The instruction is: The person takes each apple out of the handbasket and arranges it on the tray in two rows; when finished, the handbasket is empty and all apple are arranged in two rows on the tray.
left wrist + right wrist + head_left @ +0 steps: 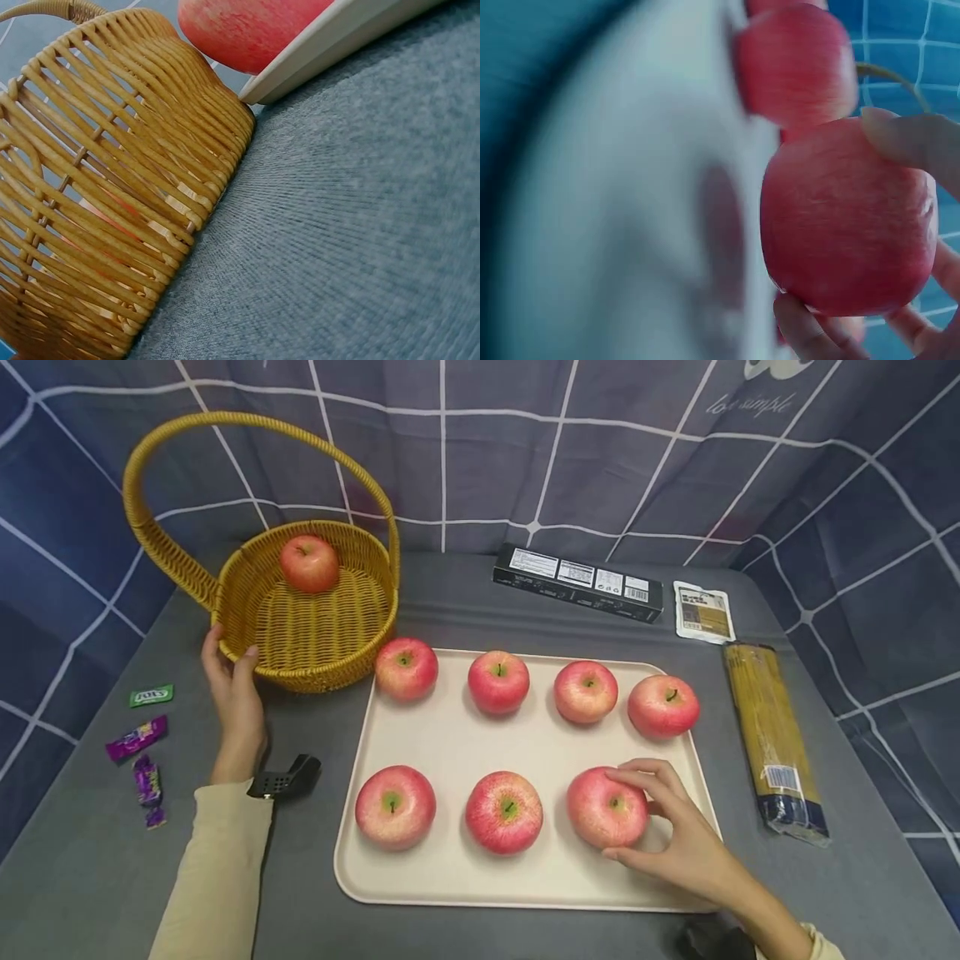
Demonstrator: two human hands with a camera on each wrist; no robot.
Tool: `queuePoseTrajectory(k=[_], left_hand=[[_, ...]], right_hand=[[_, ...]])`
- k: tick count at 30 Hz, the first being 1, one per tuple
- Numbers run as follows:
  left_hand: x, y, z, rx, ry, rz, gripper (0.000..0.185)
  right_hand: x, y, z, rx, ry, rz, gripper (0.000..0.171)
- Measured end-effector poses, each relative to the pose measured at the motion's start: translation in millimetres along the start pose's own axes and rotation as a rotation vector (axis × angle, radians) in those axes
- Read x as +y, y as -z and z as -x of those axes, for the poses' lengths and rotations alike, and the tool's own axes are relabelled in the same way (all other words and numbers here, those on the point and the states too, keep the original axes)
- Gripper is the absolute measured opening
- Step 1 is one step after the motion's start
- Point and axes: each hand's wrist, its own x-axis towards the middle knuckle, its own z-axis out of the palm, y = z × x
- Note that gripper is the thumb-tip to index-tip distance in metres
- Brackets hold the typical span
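Right hand (678,835) grasps a smooth red apple (606,807) at the 5 o'clock corner of the flat cream tray (450,868), which holds seven apples. Left hand (234,693), fingers curled, grips the woven wicker basket (247,618) rim at 10 o'clock; the basket contains one apple (309,562).

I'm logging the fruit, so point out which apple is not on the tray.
The apple in the wicker basket, at the far left. The other seven sit on the cream tray; the left hand holds that basket's rim.
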Motion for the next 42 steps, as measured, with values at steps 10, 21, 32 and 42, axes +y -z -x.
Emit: queuePoseTrajectory(k=[10, 21, 32, 42], left_hand=[[-2.4, 5.0, -3.3, 0.017, -0.02, -0.006, 0.049], [-3.5, 7.9, -4.9, 0.034, -0.057, 0.014, 0.049], [-4.3, 4.8, -6.9, 0.003, -0.05, -0.006, 0.05], [-2.3, 3.7, 0.7, -0.027, 0.002, -0.055, 0.052]], right_hand=[[-15, 21, -17, -0.015, 0.068, 0.127, 0.093], [-78, 6, -210, -0.074, 0.368, 0.029, 0.057], [-107, -123, -384, -0.348, 0.077, 0.037, 0.063], [-100, -160, -419, -0.397, -0.359, -0.133, 0.081]])
